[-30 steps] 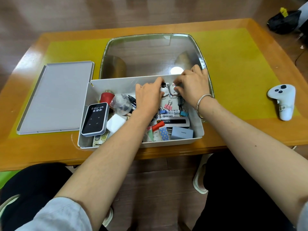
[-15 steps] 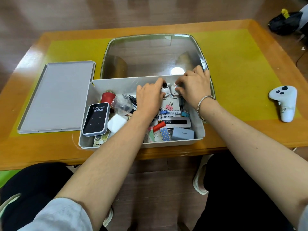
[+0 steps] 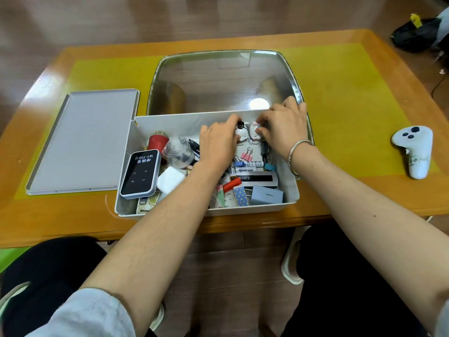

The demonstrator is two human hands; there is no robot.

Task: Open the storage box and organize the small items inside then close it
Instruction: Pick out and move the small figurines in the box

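Both hands are down in the storage box (image 3: 286, 188), which sits lid off at the near edge of the tabletop (image 3: 364, 186). My left hand (image 3: 218, 144) pinches one small white figurine (image 3: 241, 133) and my right hand (image 3: 283, 128) pinches its twin (image 3: 254, 133), fingers curled on each, the two standing side by side near the far wall. They look like hard glazed little pieces, light, probably slick and chippable, so I'd say grip low on the body, not by the thin ears or the dark cap on top, and don't knock them together. Room is tight: binder clips (image 3: 247, 152), a marker (image 3: 246, 170) and a long grey bar (image 3: 257, 178) lie just below them, so sliding toward me would plough into clutter; lifting straight up looks cleaner. To the left a clear plastic cup (image 3: 177, 152), a red cap (image 3: 158, 142), a white charger (image 3: 170, 180) and the black Wi-Fi device (image 3: 142, 173) crowd that end. The far wall gives a straight edge to line things against. The grey lid (image 3: 82, 142) lies flat on the tabletop just left of the box, within easy reach for closing, and the near rim sits close to the tabletop's edge, so I'd avoid shoving the box toward me.
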